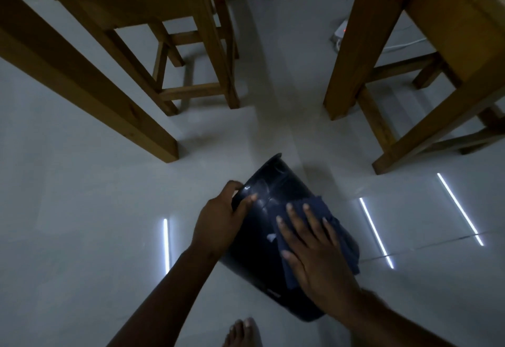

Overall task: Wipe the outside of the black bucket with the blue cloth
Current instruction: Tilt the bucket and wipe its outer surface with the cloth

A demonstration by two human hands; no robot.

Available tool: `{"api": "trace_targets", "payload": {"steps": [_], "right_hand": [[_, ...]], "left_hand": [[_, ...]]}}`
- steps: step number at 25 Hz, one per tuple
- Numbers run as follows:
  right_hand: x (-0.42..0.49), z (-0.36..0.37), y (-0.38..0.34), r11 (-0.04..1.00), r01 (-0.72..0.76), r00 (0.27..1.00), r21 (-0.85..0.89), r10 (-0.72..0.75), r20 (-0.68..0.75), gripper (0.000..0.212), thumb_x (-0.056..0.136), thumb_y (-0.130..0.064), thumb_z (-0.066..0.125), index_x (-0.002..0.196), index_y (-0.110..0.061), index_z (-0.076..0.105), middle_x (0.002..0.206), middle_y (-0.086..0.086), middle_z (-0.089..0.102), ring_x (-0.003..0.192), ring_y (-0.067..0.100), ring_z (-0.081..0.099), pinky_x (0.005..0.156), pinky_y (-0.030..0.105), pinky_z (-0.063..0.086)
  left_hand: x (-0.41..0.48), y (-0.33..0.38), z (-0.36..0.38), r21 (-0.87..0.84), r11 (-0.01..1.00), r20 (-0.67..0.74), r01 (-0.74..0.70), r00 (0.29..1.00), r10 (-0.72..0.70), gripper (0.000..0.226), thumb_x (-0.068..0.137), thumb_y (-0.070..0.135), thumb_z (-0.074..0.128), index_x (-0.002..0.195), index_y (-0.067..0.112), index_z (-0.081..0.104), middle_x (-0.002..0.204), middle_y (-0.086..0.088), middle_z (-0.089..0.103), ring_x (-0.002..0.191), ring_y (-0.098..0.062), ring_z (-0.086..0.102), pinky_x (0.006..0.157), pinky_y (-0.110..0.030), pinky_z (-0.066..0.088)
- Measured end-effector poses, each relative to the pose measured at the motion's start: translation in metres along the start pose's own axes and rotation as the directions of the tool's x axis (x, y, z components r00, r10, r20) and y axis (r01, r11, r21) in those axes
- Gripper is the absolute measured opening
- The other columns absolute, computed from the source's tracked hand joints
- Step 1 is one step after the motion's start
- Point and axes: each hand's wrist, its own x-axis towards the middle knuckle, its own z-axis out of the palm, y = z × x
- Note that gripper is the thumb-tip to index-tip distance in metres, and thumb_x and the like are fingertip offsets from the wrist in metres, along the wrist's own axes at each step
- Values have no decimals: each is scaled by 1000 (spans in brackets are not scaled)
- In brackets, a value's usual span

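Observation:
The black bucket [269,196] is tilted over above the pale floor, its side facing up at me. My left hand [218,221] grips its far left edge, thumb on the outside and fingers curled behind. The dark blue cloth [332,226] is spread over the right part of the bucket's side. My right hand [314,248] lies flat on the cloth with fingers apart, pressing it against the bucket. The bucket's near end is hidden behind my right forearm.
A wooden stool [169,46] stands at the back left and a thick wooden leg [90,95] runs down the left. Wooden table legs [352,54] and rails stand at the right. A white power strip [340,33] lies behind them. My bare foot [243,333] is below the bucket.

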Motion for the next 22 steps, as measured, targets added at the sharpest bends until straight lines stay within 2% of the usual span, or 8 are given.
{"api": "trace_targets", "payload": {"steps": [2, 6, 10, 14, 15, 17, 20, 22], "right_hand": [[11, 1, 11, 990, 128, 992, -53, -127, 16, 54, 98, -48, 10, 150, -37, 2, 160, -6, 9, 148, 22, 7, 114, 47, 14], [23, -11, 30, 973, -198, 980, 121, 200, -2, 54, 95, -57, 5, 147, -41, 4, 158, -7, 14, 146, 25, 17, 113, 53, 25], [0, 6, 1, 980, 174, 985, -97, -174, 3, 54, 97, -45, 23, 149, -35, 13, 159, -4, 16, 146, 27, 15, 112, 50, 19], [41, -14, 29, 964, -236, 971, 126, 238, -4, 54, 96, -49, 10, 149, -34, 11, 158, -3, 20, 145, 26, 20, 112, 53, 29], [32, -10, 25, 966, -239, 969, 101, 244, -34, 54, 97, -50, 10, 149, -35, 10, 158, -3, 19, 145, 27, 20, 112, 54, 29], [3, 1, -3, 999, -51, 998, -15, 50, -33, 52, 98, -49, 11, 149, -36, 10, 159, -5, 17, 146, 27, 16, 113, 52, 24], [11, 1, 7, 984, 150, 988, -101, -153, -20, 52, 98, -49, 13, 149, -38, 10, 160, -6, 15, 147, 25, 12, 114, 49, 20], [46, -16, 34, 997, -70, 997, 15, 70, -31, 53, 97, -53, 8, 148, -39, 9, 159, -4, 18, 146, 21, 14, 113, 52, 28]], "left_hand": [[5, 7, 3, 3, 1000, -18, -12, 1000, 12, 17, 99, 45, 41, 104, 31, 50, 68, 10, 63, 63, -9, 65, 60, -23, 54], [2, 9, 9, 45, 998, -57, 38, 998, -35, 19, 100, 48, 35, 96, 33, 48, 63, 10, 57, 61, -10, 63, 61, -26, 53], [9, 16, 9, 56, 998, -65, 33, 997, -29, 24, 100, 48, 36, 98, 29, 52, 71, 7, 64, 65, -16, 64, 61, -27, 49], [9, 17, 10, 32, 998, -54, 49, 997, -47, 26, 101, 48, 35, 103, 29, 53, 79, 3, 68, 69, -15, 67, 68, -30, 56], [7, 17, 11, 46, 998, -54, 53, 997, -50, 26, 100, 48, 36, 102, 28, 53, 79, 4, 67, 69, -15, 67, 68, -30, 56], [8, 18, 10, 73, 996, -52, 48, 998, -45, 29, 100, 48, 36, 103, 27, 55, 80, 4, 68, 70, -15, 67, 70, -31, 57], [15, 14, -1, -88, 992, 102, 93, 991, -83, 25, 101, 42, 38, 109, 28, 57, 94, 10, 68, 79, -5, 62, 72, -21, 50], [9, 7, -7, -175, 975, 211, 137, 973, -99, 23, 101, 39, 40, 116, 31, 55, 99, 16, 64, 87, 3, 59, 72, -11, 43]]}}
